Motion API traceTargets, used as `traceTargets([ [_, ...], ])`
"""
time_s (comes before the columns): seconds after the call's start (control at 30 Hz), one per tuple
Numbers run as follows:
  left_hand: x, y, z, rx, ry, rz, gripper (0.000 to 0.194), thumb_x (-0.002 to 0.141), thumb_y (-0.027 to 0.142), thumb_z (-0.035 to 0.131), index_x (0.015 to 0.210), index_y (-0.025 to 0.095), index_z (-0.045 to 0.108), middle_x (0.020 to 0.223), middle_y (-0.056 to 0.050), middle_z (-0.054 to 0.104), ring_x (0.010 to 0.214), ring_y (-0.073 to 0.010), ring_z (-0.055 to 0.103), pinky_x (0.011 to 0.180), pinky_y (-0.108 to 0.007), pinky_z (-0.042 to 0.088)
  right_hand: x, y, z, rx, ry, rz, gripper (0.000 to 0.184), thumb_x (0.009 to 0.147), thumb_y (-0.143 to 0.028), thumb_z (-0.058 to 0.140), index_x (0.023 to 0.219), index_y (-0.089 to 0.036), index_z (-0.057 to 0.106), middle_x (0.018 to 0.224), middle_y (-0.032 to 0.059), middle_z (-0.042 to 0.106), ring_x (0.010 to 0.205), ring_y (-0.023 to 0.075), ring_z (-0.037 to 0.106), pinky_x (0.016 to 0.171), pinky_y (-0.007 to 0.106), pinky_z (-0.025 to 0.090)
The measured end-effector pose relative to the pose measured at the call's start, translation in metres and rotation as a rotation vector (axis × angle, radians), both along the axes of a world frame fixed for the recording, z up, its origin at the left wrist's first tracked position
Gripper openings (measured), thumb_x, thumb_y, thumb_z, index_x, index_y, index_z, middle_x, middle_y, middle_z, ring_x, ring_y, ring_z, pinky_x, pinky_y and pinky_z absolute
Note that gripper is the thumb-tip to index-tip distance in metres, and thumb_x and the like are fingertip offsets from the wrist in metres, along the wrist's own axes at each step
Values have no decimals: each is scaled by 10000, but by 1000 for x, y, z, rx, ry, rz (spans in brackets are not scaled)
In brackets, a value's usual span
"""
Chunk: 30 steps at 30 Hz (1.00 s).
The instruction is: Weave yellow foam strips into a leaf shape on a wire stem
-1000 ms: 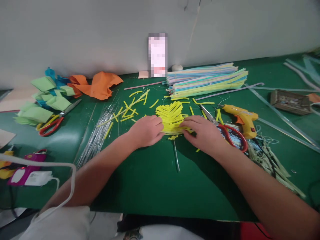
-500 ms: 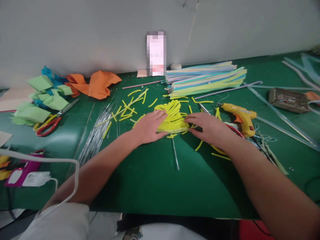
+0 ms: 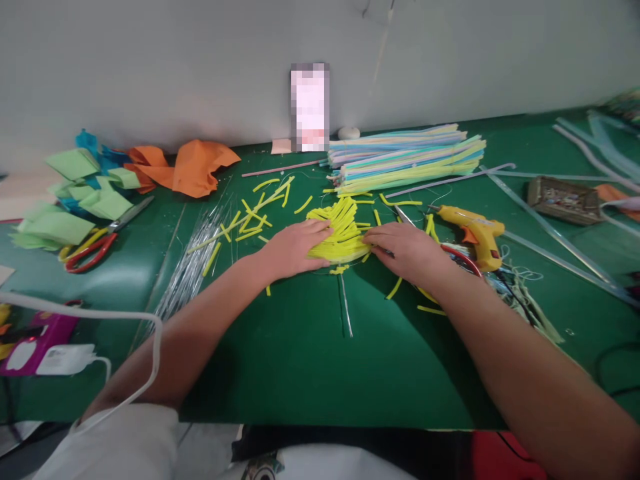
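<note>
At the middle of the table lies a rounded yellow pipe-cleaner piece, made of many short fuzzy strips laid close together. My left hand holds its left side, fingers over the top and thumb along the near edge. Against its right edge, my right hand has thumb and fingers bent, gripping the rim; the fingertips are partly hidden. A thin wire stem extends from below the piece toward me. Loose yellow pipe-cleaner cuttings are scattered around. Scissors with red handles lie partly under my right hand.
A yellow glue gun lies to the right, near clear glue sticks. Behind are bundled pastel pipe cleaners and a propped phone. Leftward are silver wires, more scissors, paper and a white cable.
The whole view has shifted slightly, moving things a little left in the picture. Both hands stay on the yellow piece, with the right fingers a little closer against its edge.
</note>
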<state>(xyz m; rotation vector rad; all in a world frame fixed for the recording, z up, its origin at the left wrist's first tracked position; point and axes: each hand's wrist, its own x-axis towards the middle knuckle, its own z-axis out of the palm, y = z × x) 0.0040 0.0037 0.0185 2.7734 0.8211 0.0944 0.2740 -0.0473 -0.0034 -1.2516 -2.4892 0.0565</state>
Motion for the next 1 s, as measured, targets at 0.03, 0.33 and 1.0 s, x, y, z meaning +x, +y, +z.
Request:
traceTargets([
  [0.03,0,0,-1,-1,-1,-2,664,912,503,562,1445,122,452,1542,-171,412,1436,-299,382,1172,-472,324,-1,0,0,3,-4,-3,282,925,-160,463,1041,-178,719,1101,100,743,1007,250,677,900,417,518],
  [0.33,3,-3,1,95,-11,6,645,895,511,575,1378,88,514,1480,-181,489,1379,-305,445,1144,-477,339,-2,-6,6,13,-44,3,357,889,-128,473,1187,-174,664,1347,95,638,1198,275,620,1006,460,486],
  [1.0,9,-1,6,-18,25,69,662,861,540,607,1341,91,528,1548,-165,404,1413,-309,403,1169,-429,321,-5,6,-3,93,-6,104,334,883,-86,452,1113,-129,690,1139,116,727,1046,256,668,958,418,524],
])
